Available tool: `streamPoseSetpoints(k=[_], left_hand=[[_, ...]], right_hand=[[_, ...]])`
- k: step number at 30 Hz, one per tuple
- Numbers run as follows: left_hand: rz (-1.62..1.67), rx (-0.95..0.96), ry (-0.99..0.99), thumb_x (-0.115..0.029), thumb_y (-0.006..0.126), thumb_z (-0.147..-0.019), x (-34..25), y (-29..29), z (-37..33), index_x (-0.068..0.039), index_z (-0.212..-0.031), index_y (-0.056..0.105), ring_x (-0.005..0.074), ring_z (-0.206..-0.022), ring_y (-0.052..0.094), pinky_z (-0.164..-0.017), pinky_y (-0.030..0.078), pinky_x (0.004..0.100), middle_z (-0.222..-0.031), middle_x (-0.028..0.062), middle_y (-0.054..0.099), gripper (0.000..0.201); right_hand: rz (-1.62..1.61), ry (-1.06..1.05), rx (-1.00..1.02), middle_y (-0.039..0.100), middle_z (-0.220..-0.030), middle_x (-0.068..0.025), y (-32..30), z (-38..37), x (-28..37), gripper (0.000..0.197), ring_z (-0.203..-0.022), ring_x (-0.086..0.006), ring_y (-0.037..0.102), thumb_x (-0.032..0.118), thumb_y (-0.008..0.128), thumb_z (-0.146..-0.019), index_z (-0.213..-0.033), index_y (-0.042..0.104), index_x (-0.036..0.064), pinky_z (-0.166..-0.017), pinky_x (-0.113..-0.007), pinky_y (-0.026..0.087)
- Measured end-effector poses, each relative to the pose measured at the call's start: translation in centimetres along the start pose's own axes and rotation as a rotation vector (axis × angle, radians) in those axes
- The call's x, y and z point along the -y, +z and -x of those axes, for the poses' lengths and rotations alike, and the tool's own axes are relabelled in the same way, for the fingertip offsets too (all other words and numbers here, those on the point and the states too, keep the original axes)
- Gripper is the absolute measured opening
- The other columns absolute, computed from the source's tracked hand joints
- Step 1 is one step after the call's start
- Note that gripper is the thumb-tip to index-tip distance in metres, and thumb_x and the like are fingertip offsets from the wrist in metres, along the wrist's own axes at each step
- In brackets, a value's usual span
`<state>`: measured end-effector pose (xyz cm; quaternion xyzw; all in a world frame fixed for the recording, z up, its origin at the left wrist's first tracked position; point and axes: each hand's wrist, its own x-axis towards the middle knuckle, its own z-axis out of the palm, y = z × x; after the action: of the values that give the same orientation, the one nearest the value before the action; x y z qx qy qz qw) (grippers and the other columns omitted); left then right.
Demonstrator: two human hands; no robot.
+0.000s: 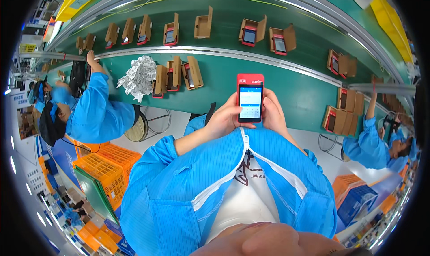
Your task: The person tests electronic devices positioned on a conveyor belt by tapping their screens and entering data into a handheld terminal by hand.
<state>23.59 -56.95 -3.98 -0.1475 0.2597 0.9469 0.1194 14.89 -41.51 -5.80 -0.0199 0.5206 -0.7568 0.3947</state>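
A red handheld payment terminal [250, 79] is held upright in front of my chest, its lit screen showing a blue and white page with a keypad. My left hand [226, 118] grips its left side, with the thumb over the screen's lower left edge. Around the right side wraps my right hand [273, 112], its thumb along the edge. The fingers behind the terminal are hidden. On the green bench to the left stand several open cardboard boxes [192, 72] with red terminals in them, beside a pile of white paper slips [138, 78].
Beyond the bench [224, 67] a green conveyor [219, 43] carries open boxes with terminals. More boxes [342, 121] stand on the bench at right. Co-workers in blue sit at left [101, 114] and right [365, 144]. Orange crates [107, 166] are stacked behind at left, near a stool [137, 128].
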Motion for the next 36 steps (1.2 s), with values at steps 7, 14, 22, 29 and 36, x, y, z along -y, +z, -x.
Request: streamPoseSetpoints(k=[7, 14, 22, 29, 36], left_hand=[[-0.120, 0.145, -0.019, 0.008, 0.044, -0.075, 1.6, 2.4, 0.5, -0.016, -0.146, 0.002, 0.0316, -0.122, 0.046, -0.091, 0.051, 0.0447, -0.139, 0.0136, 0.032, 0.086], [-0.155, 0.124, -0.036, 0.009, 0.042, -0.076, 2.4, 3.2, 1.1, -0.016, -0.146, 0.001, 0.0296, -0.121, 0.047, -0.091, 0.051, 0.0435, -0.140, 0.0133, 0.032, 0.085], [-0.169, 0.133, -0.015, 0.006, 0.045, -0.077, 2.6, 3.1, 1.4, -0.015, -0.146, 0.001, 0.0287, -0.124, 0.044, -0.093, 0.049, 0.0434, -0.142, 0.0129, 0.028, 0.084], [-0.156, 0.125, -0.030, 0.007, 0.045, -0.076, 2.4, 3.0, 1.4, -0.016, -0.146, 0.001, 0.0284, -0.126, 0.042, -0.094, 0.048, 0.0443, -0.143, 0.0122, 0.027, 0.085], [-0.138, 0.140, -0.026, 0.007, 0.044, -0.077, 2.2, 2.8, 1.4, -0.016, -0.146, 0.002, 0.0276, -0.126, 0.043, -0.093, 0.049, 0.0437, -0.144, 0.0120, 0.026, 0.084]], right_hand=[[0.054, -0.115, 0.049, 0.052, -0.117, -0.0120, -1.1, 2.8, 0.5, 0.047, -0.105, -0.0158, 0.050, 0.022, 0.048, -0.092, -0.129, 0.039, -0.0048, -0.093, -0.029, 0.040], [0.047, -0.175, 0.089, 0.052, -0.118, -0.0128, -1.2, 3.8, 0.7, 0.047, -0.108, -0.0159, 0.051, 0.020, 0.049, -0.092, -0.130, 0.037, -0.0044, -0.094, -0.030, 0.040], [0.189, -0.216, 0.061, 0.056, -0.111, -0.0102, -0.8, 3.7, 0.2, 0.041, -0.100, -0.0135, 0.055, 0.016, 0.054, -0.091, -0.125, 0.041, -0.0025, -0.086, -0.027, 0.046], [0.145, -0.222, 0.043, 0.056, -0.111, -0.0098, -0.4, 3.7, 0.1, 0.039, -0.100, -0.0133, 0.056, 0.011, 0.055, -0.091, -0.125, 0.041, -0.0024, -0.086, -0.028, 0.047], [0.161, -0.215, 0.048, 0.056, -0.112, -0.0100, -0.2, 3.5, 0.2, 0.041, -0.100, -0.0136, 0.056, 0.010, 0.055, -0.090, -0.126, 0.040, -0.0024, -0.087, -0.028, 0.047]])
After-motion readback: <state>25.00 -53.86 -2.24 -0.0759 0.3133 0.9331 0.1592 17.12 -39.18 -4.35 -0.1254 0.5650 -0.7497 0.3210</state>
